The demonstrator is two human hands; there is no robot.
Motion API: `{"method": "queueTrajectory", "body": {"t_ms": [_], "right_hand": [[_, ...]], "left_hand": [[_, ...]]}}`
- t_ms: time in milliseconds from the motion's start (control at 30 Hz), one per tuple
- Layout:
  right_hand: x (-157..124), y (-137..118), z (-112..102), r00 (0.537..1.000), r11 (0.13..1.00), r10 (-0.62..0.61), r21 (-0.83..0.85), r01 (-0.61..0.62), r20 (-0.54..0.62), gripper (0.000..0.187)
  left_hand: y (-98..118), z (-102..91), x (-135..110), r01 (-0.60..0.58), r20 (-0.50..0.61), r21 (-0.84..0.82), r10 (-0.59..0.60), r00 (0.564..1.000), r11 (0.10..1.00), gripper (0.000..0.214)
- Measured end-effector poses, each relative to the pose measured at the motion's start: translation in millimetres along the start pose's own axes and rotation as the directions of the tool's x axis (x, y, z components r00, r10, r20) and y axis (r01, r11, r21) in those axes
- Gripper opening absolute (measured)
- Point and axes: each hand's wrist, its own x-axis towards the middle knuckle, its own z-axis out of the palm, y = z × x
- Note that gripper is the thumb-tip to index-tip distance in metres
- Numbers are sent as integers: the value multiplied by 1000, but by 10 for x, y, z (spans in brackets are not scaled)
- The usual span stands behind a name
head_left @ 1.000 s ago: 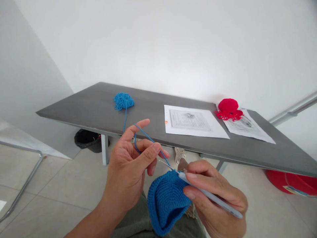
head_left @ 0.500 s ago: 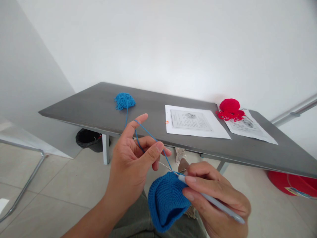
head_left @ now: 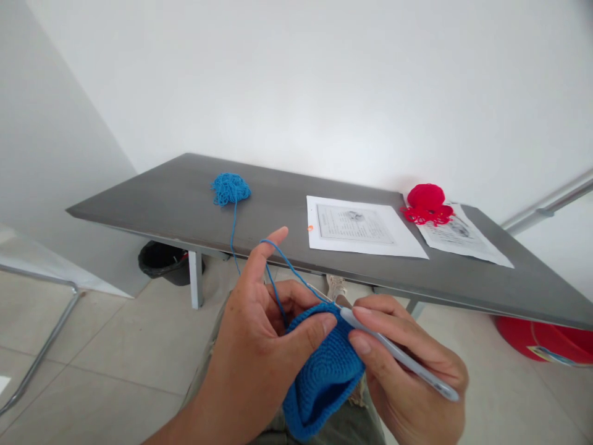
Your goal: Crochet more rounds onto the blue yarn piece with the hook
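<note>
My left hand (head_left: 264, 334) pinches the upper edge of a blue crocheted piece (head_left: 324, 371), which is cupped with a curled rim. Over its raised index finger runs a strand of blue yarn (head_left: 294, 270), leading down to the piece's edge. In my right hand (head_left: 407, 364) is a crochet hook (head_left: 407, 358) with a pale grey handle, held like a pen. The thin metal shaft lies at the top edge of the piece, by the yarn. From my left hand the yarn trails back to a loose blue yarn heap (head_left: 230, 189) on the table.
The grey table (head_left: 273, 185) stands against a white wall. A printed sheet (head_left: 365, 228) lies on it, and a red yarn ball (head_left: 426, 198) sits on another sheet (head_left: 482, 244). Below are a black bin (head_left: 164, 262) and a red bucket (head_left: 542, 340). A metal frame (head_left: 46, 346) stands at left.
My left hand has come down and right, and its thumb now presses on the crocheted piece it was apart from. The hook remains in my right hand at the piece's edge.
</note>
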Motion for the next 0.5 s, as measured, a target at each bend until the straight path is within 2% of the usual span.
{"method": "queueTrajectory", "body": {"t_ms": [133,233,500], "right_hand": [[35,-36,-10,1000,998,-26,-62,25,-14,28],[67,-51,-60,998,995,-55,-85,55,-3,25],[156,-116,-155,990,984,37,170,-61,139,15]], "left_hand": [[-20,-35,25,-1,25,-27,2,1000,1000,106],[11,-16,11,34,3,-49,-34,999,998,110],[89,55,-14,41,-50,-31,-42,998,999,108]]}}
